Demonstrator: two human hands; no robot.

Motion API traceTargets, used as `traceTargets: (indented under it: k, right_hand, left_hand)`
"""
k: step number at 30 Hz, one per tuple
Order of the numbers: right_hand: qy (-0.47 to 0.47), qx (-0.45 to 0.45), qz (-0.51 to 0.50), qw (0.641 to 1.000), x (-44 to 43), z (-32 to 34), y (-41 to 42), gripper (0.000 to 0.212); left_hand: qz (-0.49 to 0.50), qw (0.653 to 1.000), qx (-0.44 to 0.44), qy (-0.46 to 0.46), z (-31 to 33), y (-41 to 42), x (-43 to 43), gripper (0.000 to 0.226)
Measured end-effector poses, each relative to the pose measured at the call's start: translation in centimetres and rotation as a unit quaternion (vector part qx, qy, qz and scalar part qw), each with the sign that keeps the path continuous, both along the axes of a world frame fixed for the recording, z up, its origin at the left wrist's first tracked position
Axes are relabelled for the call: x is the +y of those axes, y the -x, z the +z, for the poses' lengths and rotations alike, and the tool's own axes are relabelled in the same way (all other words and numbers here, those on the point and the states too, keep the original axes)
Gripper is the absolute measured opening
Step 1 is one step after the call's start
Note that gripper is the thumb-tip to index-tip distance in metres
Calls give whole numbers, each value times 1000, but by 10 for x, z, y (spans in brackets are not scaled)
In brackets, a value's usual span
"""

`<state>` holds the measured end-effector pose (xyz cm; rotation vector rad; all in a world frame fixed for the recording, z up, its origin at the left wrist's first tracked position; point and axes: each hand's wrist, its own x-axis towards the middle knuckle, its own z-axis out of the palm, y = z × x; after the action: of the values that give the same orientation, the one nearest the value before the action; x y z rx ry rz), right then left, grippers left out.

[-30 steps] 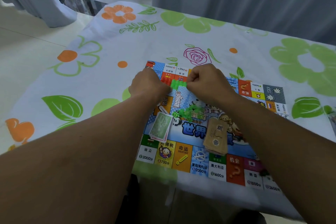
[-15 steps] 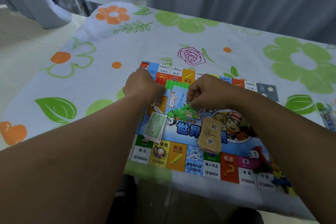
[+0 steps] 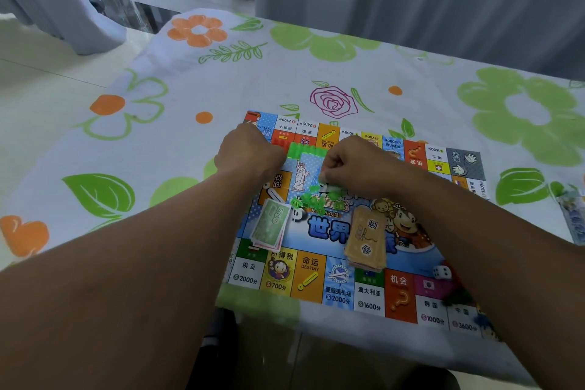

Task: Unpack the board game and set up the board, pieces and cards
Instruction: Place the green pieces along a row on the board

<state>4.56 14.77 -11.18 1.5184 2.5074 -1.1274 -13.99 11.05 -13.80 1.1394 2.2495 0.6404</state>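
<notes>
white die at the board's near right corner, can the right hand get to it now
Probably yes: the die lies uncovered on the board beside that forearm, though the right hand seems to be pinching a green piece it must drop first.

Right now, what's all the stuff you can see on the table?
tablecloth: one, white with green and orange flowers, covering the table
game board: one, multicoloured, flat near the table's front edge
banknote stack: one, green on top, board's left side
card stack: one, tan, board's centre-right
loose small pieces: several, green, heaped at board's centre
strip of pieces: one, green, held above board's far side
die: one, white, board's near right
left hand: one, fingers holding the strip's left end
right hand: one, fingers curled at the strip's right end; grip unclear
</notes>
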Motion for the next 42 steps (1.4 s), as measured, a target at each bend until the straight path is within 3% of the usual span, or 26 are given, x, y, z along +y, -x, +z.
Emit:
traceTargets:
  k: [8,19,26,42]
  right_hand:
    - [-18,21,-85,996,1,-5,0,12]
    - [-82,-70,-54,993,-4,3,2,4]
    - [-120,-56,-54,990,-4,-14,11,11]
    - [-216,-46,-103,970,-6,-34,37,21]
  left_hand:
    - [-2,1000,1,-1,3,-2,-2,18]
    - [-2,1000,2,-1,3,-2,-2,18]
    - [-11,1000,5,-8,3,-2,-2,6]
    - [-10,1000,7,-14,3,-1,-2,11]
